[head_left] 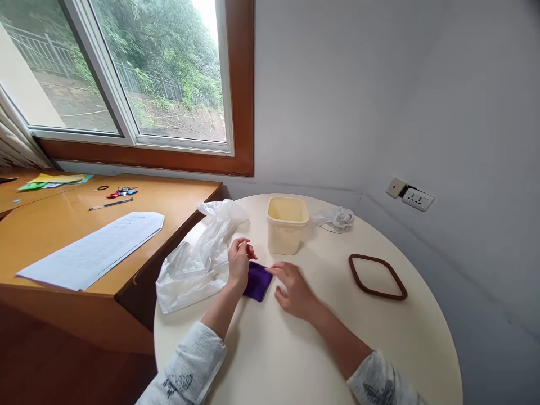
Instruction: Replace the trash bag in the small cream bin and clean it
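Note:
A small folded purple cloth point(258, 283) lies flat on the round cream table point(287, 349), between my two hands. My left hand point(239, 263) is at the cloth's left edge, its fingers loosely bent and apart, with nothing visible in them. The wrist covers part of the cloth's left side. From the right, my right hand point(295, 289) reaches to the cloth's upper right corner. Its fingertips touch or nearly touch that corner, while the thumb stands apart below. Just behind the hands stands an open, cream plastic tub point(284, 239).
A crumpled clear plastic bag point(198, 270) spreads over the table's left side. At the back right sits another bunched clear wrapping point(340, 220). A brown rounded-square ring point(353, 273) lies at right. Papers point(97, 247) and a pen point(110, 204) rest on the wooden desk point(185, 197).

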### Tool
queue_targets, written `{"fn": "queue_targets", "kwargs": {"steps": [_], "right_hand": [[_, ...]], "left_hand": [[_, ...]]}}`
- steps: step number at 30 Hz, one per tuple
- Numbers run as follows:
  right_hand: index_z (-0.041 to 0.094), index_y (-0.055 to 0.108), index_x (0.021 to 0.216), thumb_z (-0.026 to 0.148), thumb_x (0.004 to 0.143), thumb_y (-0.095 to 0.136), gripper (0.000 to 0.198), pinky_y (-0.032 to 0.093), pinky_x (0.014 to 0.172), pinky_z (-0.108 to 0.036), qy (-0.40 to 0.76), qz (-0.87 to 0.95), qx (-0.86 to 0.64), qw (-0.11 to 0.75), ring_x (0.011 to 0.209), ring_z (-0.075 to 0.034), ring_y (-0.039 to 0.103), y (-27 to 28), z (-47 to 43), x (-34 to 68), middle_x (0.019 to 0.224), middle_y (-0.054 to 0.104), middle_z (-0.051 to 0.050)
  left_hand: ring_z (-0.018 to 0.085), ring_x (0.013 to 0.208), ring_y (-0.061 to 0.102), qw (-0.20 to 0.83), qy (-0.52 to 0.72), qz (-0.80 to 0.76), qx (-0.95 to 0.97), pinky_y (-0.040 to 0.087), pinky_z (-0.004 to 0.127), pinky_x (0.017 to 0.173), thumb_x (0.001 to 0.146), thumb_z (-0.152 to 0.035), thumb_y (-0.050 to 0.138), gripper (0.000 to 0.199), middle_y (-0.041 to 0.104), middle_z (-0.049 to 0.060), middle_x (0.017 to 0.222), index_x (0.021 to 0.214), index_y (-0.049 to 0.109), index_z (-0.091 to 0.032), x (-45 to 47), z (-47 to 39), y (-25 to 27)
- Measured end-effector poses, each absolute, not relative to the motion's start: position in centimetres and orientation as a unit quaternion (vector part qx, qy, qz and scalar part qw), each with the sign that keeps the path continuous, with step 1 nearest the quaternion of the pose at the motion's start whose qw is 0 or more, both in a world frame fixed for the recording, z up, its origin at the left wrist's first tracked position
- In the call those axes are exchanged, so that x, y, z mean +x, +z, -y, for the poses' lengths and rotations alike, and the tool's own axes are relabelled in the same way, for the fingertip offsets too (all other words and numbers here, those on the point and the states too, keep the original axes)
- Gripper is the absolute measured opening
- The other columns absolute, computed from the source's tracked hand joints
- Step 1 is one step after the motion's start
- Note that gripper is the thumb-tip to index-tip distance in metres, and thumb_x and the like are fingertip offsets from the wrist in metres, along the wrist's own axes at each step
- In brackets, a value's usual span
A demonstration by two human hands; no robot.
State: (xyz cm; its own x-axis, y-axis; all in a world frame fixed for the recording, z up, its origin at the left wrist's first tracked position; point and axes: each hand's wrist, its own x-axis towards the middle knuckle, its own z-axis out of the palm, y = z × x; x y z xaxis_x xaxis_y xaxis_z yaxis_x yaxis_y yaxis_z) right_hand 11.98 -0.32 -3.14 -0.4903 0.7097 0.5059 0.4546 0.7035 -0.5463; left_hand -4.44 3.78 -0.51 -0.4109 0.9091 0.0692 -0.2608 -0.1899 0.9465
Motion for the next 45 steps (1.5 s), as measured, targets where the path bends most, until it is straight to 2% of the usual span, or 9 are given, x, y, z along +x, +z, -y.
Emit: {"fn": "queue_targets", "kwargs": {"steps": [7, 11, 17, 23, 28, 32, 36, 40, 45], "right_hand": [[0.023, 0.056, 0.100, 0.010, 0.078, 0.047, 0.027, 0.020, 0.103, -0.047, 0.149, 0.894, -0.313, 0.285, 0.120, -0.022, 0.043, -3.3, 1.1, 9.7, 0.118, 0.057, -0.006], [0.023, 0.055, 0.098, 0.012, 0.082, 0.043, 0.023, 0.031, 0.095, -0.042, 0.252, 0.834, -0.352, 0.342, 0.097, -0.020, 0.056, -3.3, 0.9, 10.3, 0.093, 0.064, -0.004], [0.021, 0.055, 0.085, 0.035, 0.084, 0.049, 0.016, 0.041, 0.064, -0.026, 0.470, 0.589, -0.406, 0.517, 0.070, -0.015, 0.053, -3.9, -0.4, 11.6, 0.077, 0.059, -0.001], [0.019, 0.061, 0.084, 0.041, 0.073, 0.063, 0.025, 0.042, 0.066, -0.027, 0.562, 0.556, -0.381, 0.479, 0.070, -0.016, 0.055, -0.6, -1.2, 14.9, 0.073, 0.062, -0.001], [0.018, 0.060, 0.095, 0.039, 0.074, 0.062, 0.030, 0.043, 0.081, -0.032, 0.415, 0.522, -0.411, 0.621, 0.086, -0.018, 0.058, 6.3, -2.2, 17.2, 0.093, 0.065, -0.005], [0.016, 0.057, 0.098, 0.038, 0.084, 0.048, 0.028, 0.042, 0.079, -0.033, 0.101, 0.564, -0.441, 0.691, 0.085, -0.018, 0.057, 11.2, -4.5, 17.1, 0.090, 0.064, -0.006], [0.018, 0.057, 0.104, 0.029, 0.088, 0.039, 0.026, 0.035, 0.085, -0.036, -0.138, 0.694, -0.463, 0.533, 0.087, -0.019, 0.056, 11.8, -7.4, 15.5, 0.098, 0.065, -0.008], [0.019, 0.054, 0.112, 0.028, 0.091, 0.036, 0.029, 0.030, 0.091, -0.037, -0.100, 0.820, -0.459, 0.328, 0.095, -0.019, 0.058, 9.0, -8.3, 14.2, 0.107, 0.065, -0.009], [0.019, 0.058, 0.099, 0.031, 0.092, 0.039, 0.024, 0.025, 0.094, -0.037, -0.069, 0.848, -0.447, 0.275, 0.099, -0.018, 0.056, 6.6, -6.5, 14.4, 0.099, 0.066, -0.006]], "left_hand": [[0.009, 0.047, 0.046, 0.419, 0.689, -0.462, 0.369, 0.044, 0.023, 0.048, 0.072, -0.031, 0.051, 0.014, 0.045, -0.005, 0.056, 0.076, 0.049, -0.018, -4.1, -3.5, -0.4], [0.010, 0.052, 0.050, 0.419, 0.680, -0.457, 0.392, 0.047, 0.026, 0.054, 0.072, -0.034, 0.054, 0.018, 0.048, -0.004, 0.060, 0.075, 0.050, -0.017, -3.9, -3.4, -0.5], [0.012, 0.058, 0.056, 0.424, 0.662, -0.455, 0.418, 0.049, 0.030, 0.065, 0.073, -0.036, 0.055, 0.020, 0.053, -0.003, 0.065, 0.076, 0.052, -0.017, -3.8, -3.4, -0.7], [0.013, 0.060, 0.055, 0.412, 0.656, -0.466, 0.428, 0.049, 0.032, 0.066, 0.075, -0.036, 0.054, 0.019, 0.052, -0.002, 0.065, 0.077, 0.052, -0.017, -3.7, -3.5, -1.1], [0.013, 0.061, 0.055, 0.400, 0.652, -0.471, 0.440, 0.049, 0.031, 0.065, 0.077, -0.035, 0.052, 0.018, 0.052, -0.002, 0.067, 0.078, 0.052, -0.017, -3.6, -3.6, -1.6], [0.013, 0.061, 0.055, 0.388, 0.647, -0.475, 0.453, 0.048, 0.030, 0.065, 0.079, -0.034, 0.050, 0.016, 0.052, -0.002, 0.066, 0.078, 0.052, -0.017, -3.5, -3.6, -1.9], [0.013, 0.061, 0.055, 0.373, 0.640, -0.479, 0.471, 0.048, 0.031, 0.065, 0.079, -0.033, 0.049, 0.016, 0.051, -0.002, 0.067, 0.077, 0.052, -0.017, -3.4, -3.4, -1.9], [0.014, 0.063, 0.055, 0.354, 0.635, -0.478, 0.492, 0.048, 0.031, 0.066, 0.080, -0.034, 0.049, 0.016, 0.052, -0.001, 0.069, 0.077, 0.052, -0.018, -3.4, -3.3, -1.8], [0.016, 0.080, 0.055, 0.325, 0.638, -0.475, 0.512, 0.048, 0.035, 0.078, 0.075, -0.032, 0.059, 0.021, 0.054, 0.002, 0.083, 0.089, 0.052, -0.018, -3.3, -3.3, -1.9]]}}
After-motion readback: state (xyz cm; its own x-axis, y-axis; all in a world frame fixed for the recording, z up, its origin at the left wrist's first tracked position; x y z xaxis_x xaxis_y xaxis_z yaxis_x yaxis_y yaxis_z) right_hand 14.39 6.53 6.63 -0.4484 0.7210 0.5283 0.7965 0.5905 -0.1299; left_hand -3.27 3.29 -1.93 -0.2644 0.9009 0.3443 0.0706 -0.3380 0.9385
